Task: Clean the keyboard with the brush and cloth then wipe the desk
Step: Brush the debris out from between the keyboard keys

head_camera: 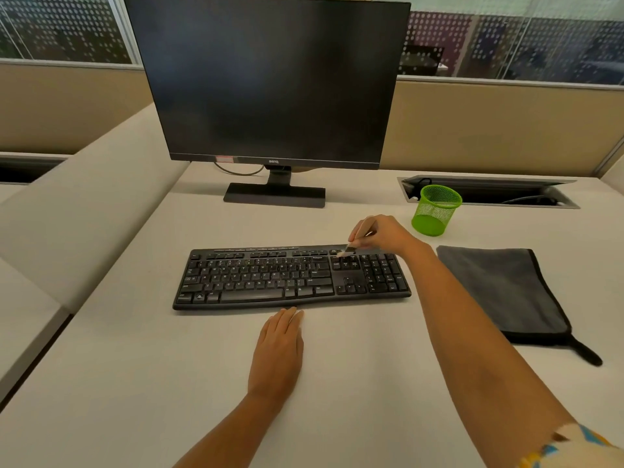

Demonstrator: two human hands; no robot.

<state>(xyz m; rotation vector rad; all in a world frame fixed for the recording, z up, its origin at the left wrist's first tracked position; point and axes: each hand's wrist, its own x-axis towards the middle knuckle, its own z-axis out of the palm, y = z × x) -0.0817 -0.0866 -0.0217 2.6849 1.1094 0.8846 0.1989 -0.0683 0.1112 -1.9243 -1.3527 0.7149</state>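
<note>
A black keyboard [290, 276] lies across the middle of the white desk [371, 383]. My right hand [381, 234] hovers over its far right corner and pinches a small brush [354, 240]; the pale bristles touch the keys above the navigation block. My left hand [280, 349] rests flat on the desk with straight fingers, the fingertips right at the keyboard's front edge. A folded grey cloth [503, 292] with a black border lies on the desk to the right of the keyboard, untouched.
A black monitor [270, 79] on its stand rises behind the keyboard. A green mesh pen cup [435, 211] sits at the back right, in front of an open cable tray [489, 190]. Beige partitions [506, 126] close off the back.
</note>
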